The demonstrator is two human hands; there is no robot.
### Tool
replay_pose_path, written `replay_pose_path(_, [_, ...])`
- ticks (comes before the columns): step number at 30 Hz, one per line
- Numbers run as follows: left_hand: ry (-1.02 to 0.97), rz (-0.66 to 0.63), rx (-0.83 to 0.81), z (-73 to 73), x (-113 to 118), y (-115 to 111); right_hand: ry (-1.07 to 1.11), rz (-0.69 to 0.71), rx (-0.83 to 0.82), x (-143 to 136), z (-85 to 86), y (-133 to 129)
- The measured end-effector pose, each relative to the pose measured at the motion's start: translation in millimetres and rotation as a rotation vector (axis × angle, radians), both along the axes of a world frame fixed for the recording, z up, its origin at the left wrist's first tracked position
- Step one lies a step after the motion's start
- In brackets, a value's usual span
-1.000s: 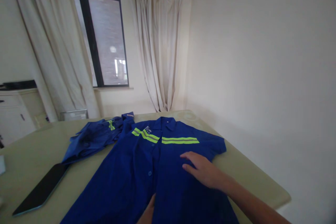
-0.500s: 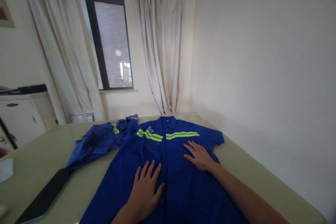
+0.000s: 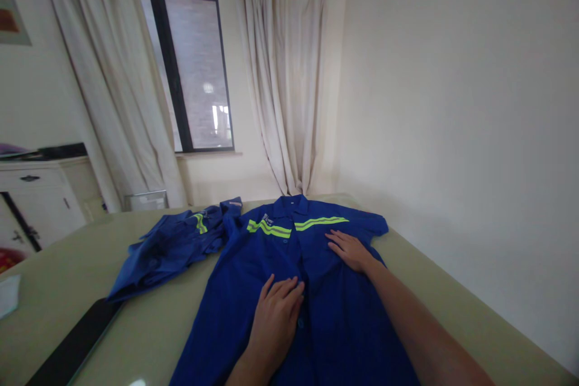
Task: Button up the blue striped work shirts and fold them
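A blue short-sleeved work shirt [image 3: 253, 271] with yellow-green reflective strips lies spread front side up, its collar toward the window. My left hand [image 3: 278, 310] rests on the lower front beside the button placket, fingers extended and nearer together, thumb side partly hidden. Higher up, on the chest below the reflective strip, my right hand [image 3: 349, 249] lies flat with its fingers stretched out. Neither hand grips the cloth. To the left, a second blue garment [image 3: 181, 247] with a reflective strip lies crumpled, close to the shirt's sleeve.
The shirt lies on a pale green table [image 3: 149, 338]. A long dark flat object [image 3: 75, 347] lies at the front left, with a white paper [image 3: 9, 295] beyond it. A wall [image 3: 461, 132] runs along the right edge. Curtains [image 3: 289, 72] and a white cabinet [image 3: 49, 193] stand behind.
My left hand has slid right toward the placket, its fingers drawing closer together. The shirt's left part has shifted right and creased near the placket. My right hand has moved slightly up the chest.
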State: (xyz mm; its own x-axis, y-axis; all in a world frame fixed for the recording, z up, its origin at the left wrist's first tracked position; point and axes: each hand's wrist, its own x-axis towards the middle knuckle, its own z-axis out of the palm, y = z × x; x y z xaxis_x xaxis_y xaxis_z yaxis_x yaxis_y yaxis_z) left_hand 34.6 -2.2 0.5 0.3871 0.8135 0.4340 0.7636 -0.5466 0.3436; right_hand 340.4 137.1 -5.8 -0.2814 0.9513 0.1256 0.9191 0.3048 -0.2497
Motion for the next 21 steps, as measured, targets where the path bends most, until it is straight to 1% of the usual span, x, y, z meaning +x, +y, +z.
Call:
replay_pose_path(3, [0.006,-0.027,0.005,-6.1,4,-2,-0.023,-0.033,0.033,1,4.0,2])
replay_pose_path(6, [0.029,-0.054,-0.03,-8.8,8,-4,-0.041,-0.109,0.062,-14,16.9,7])
replay_pose_path(9, [0.054,-0.062,-0.046,-8.2,11,-5,-0.011,-0.169,0.082,-50,32.9,24])
replay_pose_path(12, [0.071,-0.049,-0.034,-8.8,11,-4,0.062,-0.22,0.076,-100,42.0,49])
replay_pose_path(14, [0.055,-0.023,-0.009,-10.9,12,-4,0.107,-0.273,0.032,-132,42.1,64])
replay_pose_path(16, [0.021,0.015,0.028,-13.0,12,-4,0.142,-0.352,-0.021,-155,38.4,75])
replay_pose_path(18, [-0.023,0.045,0.081,-13.8,12,-5,0.177,-0.43,-0.06,-169,32.9,84])
replay_pose_path(21, [-0.119,0.048,0.177,-11.5,11,-6,0.229,-0.501,-0.087,-177,25.8,93])
